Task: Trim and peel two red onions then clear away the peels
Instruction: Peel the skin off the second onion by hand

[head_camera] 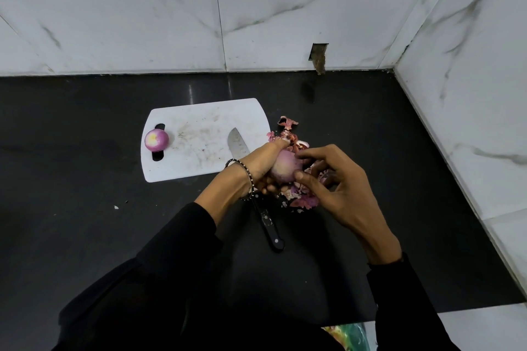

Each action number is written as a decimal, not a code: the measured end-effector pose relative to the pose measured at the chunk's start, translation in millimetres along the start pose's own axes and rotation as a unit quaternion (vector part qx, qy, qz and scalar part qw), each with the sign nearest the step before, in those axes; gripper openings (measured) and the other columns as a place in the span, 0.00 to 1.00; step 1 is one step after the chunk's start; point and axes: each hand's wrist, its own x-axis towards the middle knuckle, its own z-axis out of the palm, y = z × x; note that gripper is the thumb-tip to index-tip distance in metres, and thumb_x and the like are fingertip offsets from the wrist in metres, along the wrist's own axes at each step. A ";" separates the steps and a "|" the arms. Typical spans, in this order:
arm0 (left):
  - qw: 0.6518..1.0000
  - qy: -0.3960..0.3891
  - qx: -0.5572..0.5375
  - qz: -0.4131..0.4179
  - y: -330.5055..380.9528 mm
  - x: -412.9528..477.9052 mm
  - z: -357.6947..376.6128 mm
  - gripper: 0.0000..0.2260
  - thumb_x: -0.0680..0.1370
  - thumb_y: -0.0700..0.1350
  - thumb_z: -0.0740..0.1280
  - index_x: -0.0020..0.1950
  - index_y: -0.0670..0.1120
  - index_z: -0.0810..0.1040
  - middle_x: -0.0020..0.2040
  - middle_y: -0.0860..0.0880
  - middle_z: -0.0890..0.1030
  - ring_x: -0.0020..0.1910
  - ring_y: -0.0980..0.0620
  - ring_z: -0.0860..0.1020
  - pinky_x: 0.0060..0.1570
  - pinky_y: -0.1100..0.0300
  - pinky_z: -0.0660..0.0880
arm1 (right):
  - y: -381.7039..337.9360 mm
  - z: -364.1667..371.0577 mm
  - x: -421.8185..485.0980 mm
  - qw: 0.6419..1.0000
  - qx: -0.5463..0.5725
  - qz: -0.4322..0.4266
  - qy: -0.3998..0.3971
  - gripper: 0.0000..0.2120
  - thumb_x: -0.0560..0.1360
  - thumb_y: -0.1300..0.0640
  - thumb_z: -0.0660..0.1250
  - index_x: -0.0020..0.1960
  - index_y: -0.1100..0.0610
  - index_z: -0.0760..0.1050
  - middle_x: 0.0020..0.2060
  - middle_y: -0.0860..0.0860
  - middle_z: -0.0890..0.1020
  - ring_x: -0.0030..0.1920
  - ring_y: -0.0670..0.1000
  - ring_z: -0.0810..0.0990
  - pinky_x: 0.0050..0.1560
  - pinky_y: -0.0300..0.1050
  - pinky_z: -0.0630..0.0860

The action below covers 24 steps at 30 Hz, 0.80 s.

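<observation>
View from above onto a black desk set in a corner of white marbled wall tiles. A person in black sleeves works just right of a white board.

The left grip cradles an onion, pale pink and mostly bare of skin. Its fingers curl under the onion from 9 o'clock and its thumb lies along the top. A beaded bangle circles that wrist.

The right grip comes in from 3 o'clock. Its thumb and forefinger are bent in and pinch the onion's right side, and the other fingers are loosely curled behind.

Peels, pink and papery, are heaped on the desk around the onion, showing beyond it at 12 o'clock and below it at 6 o'clock, just off the board's right edge.

The other onion, peeled and purple with a pale cut top, sits at the board's 9 o'clock end, over the handle slot and well apart from both grips.

A knife lies slantwise. Its blade rests on the board's 4 o'clock corner, its middle is hidden under the left grip, and its black handle lies on the desk at 6 o'clock of the onion
</observation>
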 end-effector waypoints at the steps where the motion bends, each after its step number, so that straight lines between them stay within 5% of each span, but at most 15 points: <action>1: 1.000 -0.007 0.010 -0.001 -0.3 0.2 -0.3 0.36 0.82 0.65 0.45 0.27 0.43 0.76 0.24 0.45 0.75 0.17 0.52 0.66 0.21 0.68 0.59 | -0.5 -0.4 0.6 1.000 -0.004 -0.004 -0.010 0.15 0.75 0.55 0.74 0.61 0.51 0.79 0.54 0.45 0.78 0.48 0.47 0.80 0.43 0.34 0.74; 4: 0.999 0.009 0.042 -0.012 -0.1 -0.4 -1.3 0.38 0.82 0.64 0.45 0.24 0.44 0.75 0.22 0.46 0.74 0.17 0.53 0.64 0.21 0.67 0.56 | -0.8 -1.3 2.2 0.999 -0.010 -0.006 -0.033 0.18 0.71 0.53 0.77 0.60 0.50 0.79 0.53 0.46 0.77 0.47 0.46 0.79 0.42 0.32 0.74; 14: 0.991 0.051 0.122 -0.027 1.3 0.2 -2.0 0.29 0.82 0.60 0.46 0.37 0.41 0.73 0.23 0.45 0.75 0.16 0.54 0.63 0.20 0.68 0.57 | 2.7 -0.1 11.6 0.991 -0.091 -0.035 -0.095 0.18 0.70 0.52 0.78 0.57 0.48 0.77 0.53 0.41 0.72 0.49 0.41 0.75 0.44 0.38 0.74; 19: 0.997 -0.003 0.070 -0.034 4.1 -5.4 -5.0 0.30 0.84 0.59 0.46 0.34 0.41 0.71 0.20 0.48 0.71 0.13 0.57 0.62 0.16 0.71 0.55 | 2.9 5.2 11.2 0.995 -0.060 -0.043 -0.072 0.12 0.69 0.57 0.79 0.48 0.56 0.78 0.48 0.45 0.75 0.46 0.46 0.77 0.41 0.41 0.77; 24: 0.993 -0.027 0.101 -0.046 2.6 -3.6 -10.6 0.31 0.81 0.62 0.50 0.28 0.42 0.73 0.21 0.48 0.70 0.15 0.56 0.60 0.18 0.71 0.54 | -2.0 7.9 7.2 0.999 0.012 0.027 -0.030 0.20 0.65 0.54 0.82 0.50 0.54 0.74 0.47 0.46 0.78 0.43 0.48 0.79 0.38 0.44 0.80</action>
